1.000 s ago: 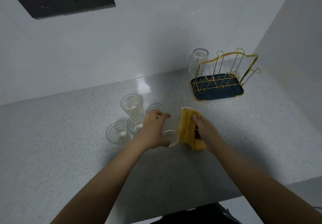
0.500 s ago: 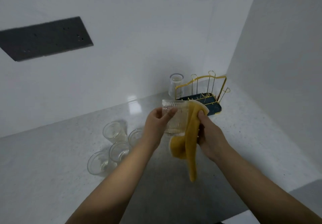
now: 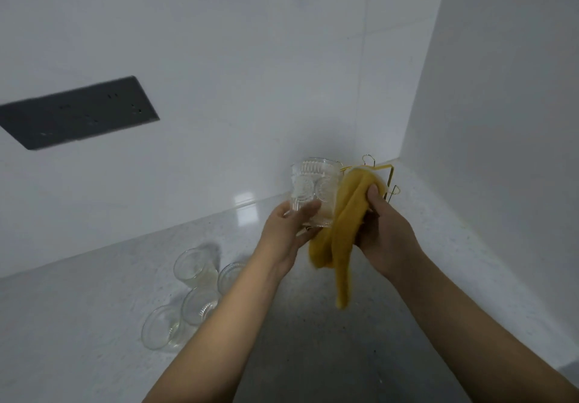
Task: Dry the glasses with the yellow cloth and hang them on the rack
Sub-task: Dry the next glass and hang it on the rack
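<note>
Above the speckled desk [image 3: 94, 293], left hand [image 3: 289, 230] grips an embossed glass [image 3: 313, 189]; right hand [image 3: 385, 233] pinches yellow cloth [image 3: 347, 214] against it.

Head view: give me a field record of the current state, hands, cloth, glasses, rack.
left hand: holds embossed glass upright, raised above the counter
right hand: presses yellow cloth against the held glass's side
cloth: tail hangs free below
glasses on counter: four, clustered left
rack: gold wire, mostly hidden behind cloth
stage: drying, not yet hung
</note>
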